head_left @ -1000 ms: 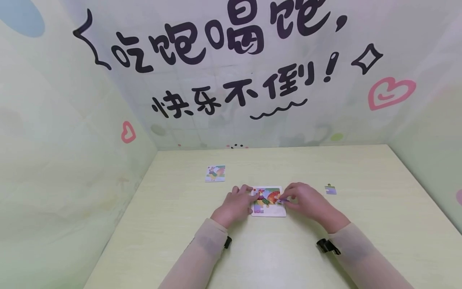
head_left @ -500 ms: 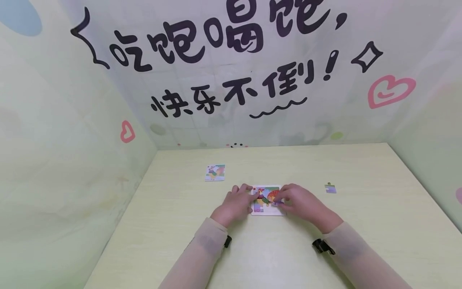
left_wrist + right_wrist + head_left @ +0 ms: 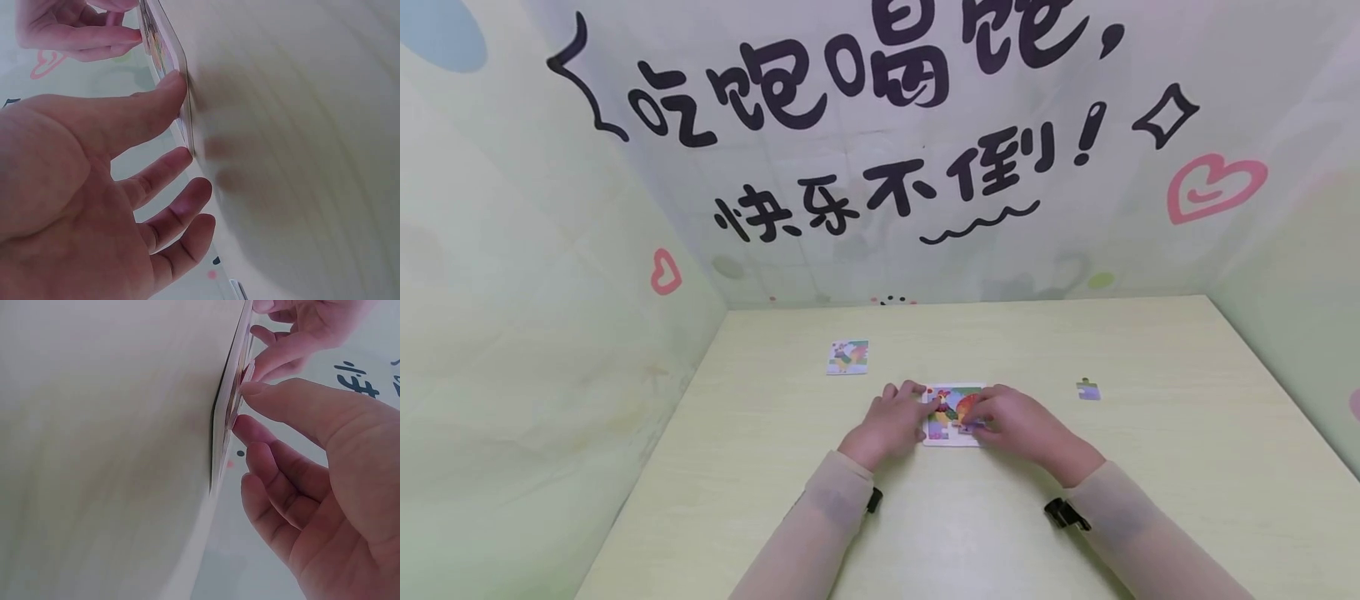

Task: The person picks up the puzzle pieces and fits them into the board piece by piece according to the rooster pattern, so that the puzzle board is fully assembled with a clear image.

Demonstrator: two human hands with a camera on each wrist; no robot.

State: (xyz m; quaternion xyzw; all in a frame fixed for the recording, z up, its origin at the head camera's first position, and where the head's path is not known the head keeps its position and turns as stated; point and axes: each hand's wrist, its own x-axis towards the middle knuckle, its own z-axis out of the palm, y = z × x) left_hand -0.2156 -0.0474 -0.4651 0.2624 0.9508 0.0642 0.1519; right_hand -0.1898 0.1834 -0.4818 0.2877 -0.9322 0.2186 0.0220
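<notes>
A small white-rimmed jigsaw puzzle board [image 3: 953,444] lies in the middle of the table in the head view, with a colourful rooster picture partly filled in. My left hand [image 3: 886,427] rests at the board's left side. Its index finger lies over the picture, and in the left wrist view the thumb [image 3: 147,112] touches the board's edge while the other fingers are loosely extended. Between right thumb and finger, my right hand [image 3: 1028,423] pinches a puzzle piece [image 3: 967,428] over the lower right part of the board. The fingers partly cover that piece.
A loose puzzle piece [image 3: 1088,390] lies on the table to the right. At the back left is a pale rooster picture card [image 3: 847,357]. The wall [image 3: 880,267] with printed lettering stands behind the table [image 3: 760,467].
My right hand has moved left over the board with its puzzle piece, from the right rim to the lower right part. My left hand has stayed in place.
</notes>
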